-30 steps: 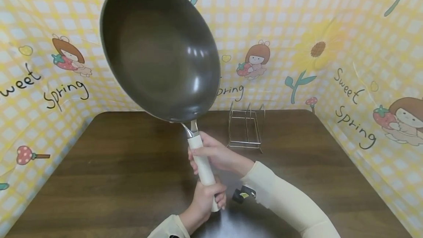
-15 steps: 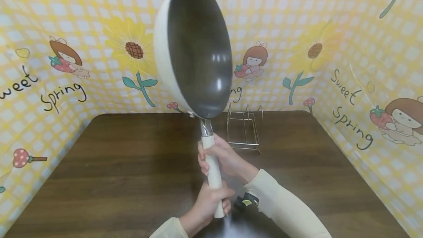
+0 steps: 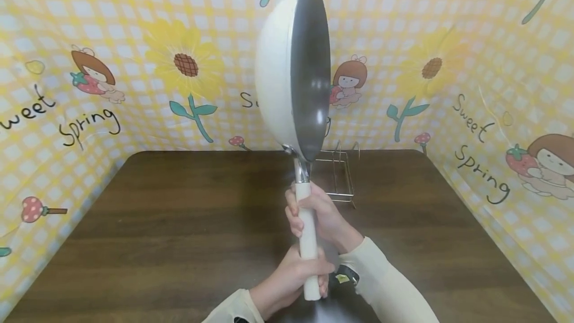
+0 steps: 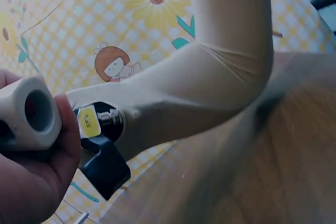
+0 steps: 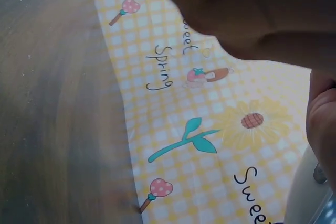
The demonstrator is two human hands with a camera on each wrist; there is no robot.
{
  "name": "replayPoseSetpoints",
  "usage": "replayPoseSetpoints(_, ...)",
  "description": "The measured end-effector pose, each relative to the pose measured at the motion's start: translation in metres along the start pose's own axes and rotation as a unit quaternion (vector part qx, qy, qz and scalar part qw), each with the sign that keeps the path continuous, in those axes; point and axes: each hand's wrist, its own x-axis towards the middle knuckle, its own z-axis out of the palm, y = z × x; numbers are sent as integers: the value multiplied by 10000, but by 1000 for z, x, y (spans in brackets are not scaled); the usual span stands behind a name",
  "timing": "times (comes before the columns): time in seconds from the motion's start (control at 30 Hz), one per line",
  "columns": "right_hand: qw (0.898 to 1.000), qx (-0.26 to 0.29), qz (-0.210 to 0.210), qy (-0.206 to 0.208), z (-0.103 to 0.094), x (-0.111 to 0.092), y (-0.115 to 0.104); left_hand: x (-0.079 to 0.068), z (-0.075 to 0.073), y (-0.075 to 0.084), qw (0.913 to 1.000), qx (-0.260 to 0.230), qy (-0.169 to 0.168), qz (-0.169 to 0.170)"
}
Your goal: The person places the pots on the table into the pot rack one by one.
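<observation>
Best steadied upright, partly in front of the wire rack [image 3: 341, 195], with weight of the deep frying pan [image 3: 293, 71] split between right hand [image 3: 325, 212], nearer the rack, and left hand [image 3: 291, 274], both curled round the white handle [image 3: 307, 231].

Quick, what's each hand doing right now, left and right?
Left hand: closed, holding the white handle near its lower end.
Right hand: closed, holding the same handle higher up, nearer the pan.

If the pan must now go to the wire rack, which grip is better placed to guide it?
Probably the right grip: it holds the handle closer to the pan and looks nearer the wire rack; the left grip holds the lower end.
</observation>
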Motion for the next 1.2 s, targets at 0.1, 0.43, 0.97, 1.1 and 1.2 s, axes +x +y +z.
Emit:
replayPoseSetpoints(0.1, 9994, 252, -159, -150, -4, -3, -1, 4, 2, -2, 9994, -204, -291, -49)
replayPoseSetpoints(0.43, 9940, 935, -338, -462, -13, -9, -6, 14, 4, -7, 9922, -773, -977, 58)
replayPoseSetpoints(0.97, 9916, 1069, -443, -580, -21, -16, -19, 27, 10, -8, 9585, -1923, -2022, -582)
replayPoseSetpoints(1.1, 9913, 1136, -432, -509, -24, -20, -19, 30, 11, -10, 9562, -1972, -2064, -653)
replayPoseSetpoints(1.2, 9905, 1183, -447, -535, -27, -23, -19, 31, 12, -13, 9561, -1957, -2054, -737)
